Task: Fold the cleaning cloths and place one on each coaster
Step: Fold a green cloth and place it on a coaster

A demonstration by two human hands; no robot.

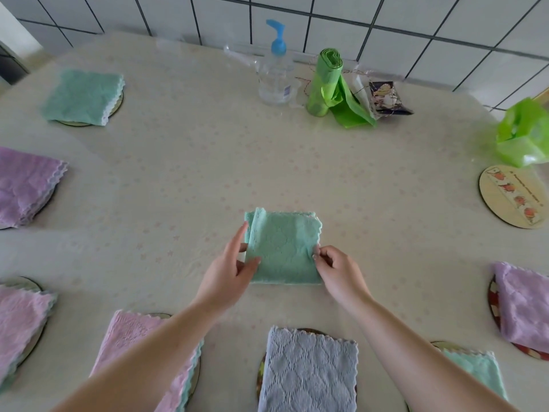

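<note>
A folded green cloth [283, 246] lies flat in the middle of the table. My left hand [230, 267] holds its left edge, thumb on top and fingers along the side. My right hand [334, 270] pinches its right edge near the lower corner. Round coasters ring the table. One at the right [512, 197] is bare, with a fruit print. The others carry folded cloths: green [83, 96] at the far left, purple [25, 185], pink [20, 319], pink [142, 358], blue-grey [309, 370], green [475, 370] and purple [523, 304].
At the back by the tiled wall stand a clear pump bottle [274, 72] with a blue top, a green roll of bags [325, 81] and a dark packet [386, 98]. A crumpled green bag [524, 135] lies just behind the bare coaster.
</note>
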